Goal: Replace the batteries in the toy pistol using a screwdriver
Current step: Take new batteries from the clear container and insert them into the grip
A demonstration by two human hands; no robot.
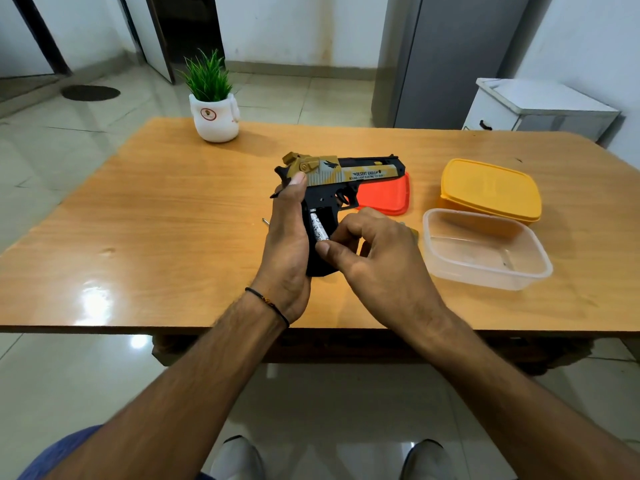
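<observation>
Already the battery bay in the grip lies open, so the unscrewing looks done. The left hand (284,244) wraps its fingers round the grip of the toy pistol (346,171), holding it over the middle of the counter (156,220), toward the near edge. The right hand (381,261) pinches the lower end of a battery (318,228) sitting in the bay. Whether the battery is going in or coming out I cannot tell. Refitting and screwing down the cover are left.

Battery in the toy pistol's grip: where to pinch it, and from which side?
Pinch the battery at its lower end, coming from the grip's open face, on the person's right. It lies lengthwise in the open compartment of the toy pistol, upper end tucked under the frame; the left hand wraps the grip's rear. The right hand pinches there.
</observation>
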